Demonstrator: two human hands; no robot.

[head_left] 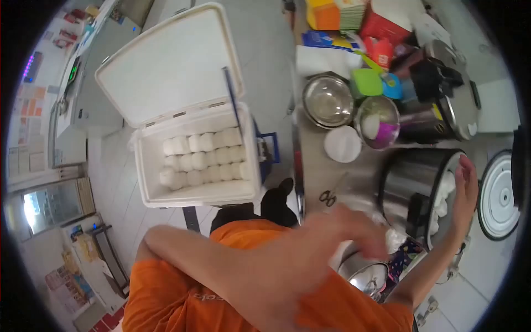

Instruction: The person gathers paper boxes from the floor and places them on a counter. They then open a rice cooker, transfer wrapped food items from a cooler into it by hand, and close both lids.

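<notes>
My left hand (318, 249) reaches across my body to the right, smeared by motion, its fingers bent over a steel bowl (373, 276) and a crumpled clear plastic bag (394, 240). What it holds, if anything, I cannot tell. My right hand (467, 180) has its fingers stretched out at the mouth of a large steel pot (406, 171) with a black rim. White rounded pieces (441, 202) show inside that pot.
On the floor at left stands an open white cooler box (199, 196) holding rows of white rounded bundles (207, 160). The steel counter (318, 177) carries scissors (328, 197), a steel bowl (328, 99), a bowl with a purple scoop (387, 133) and a white round lid (342, 144). A pot lid (500, 196) is at far right.
</notes>
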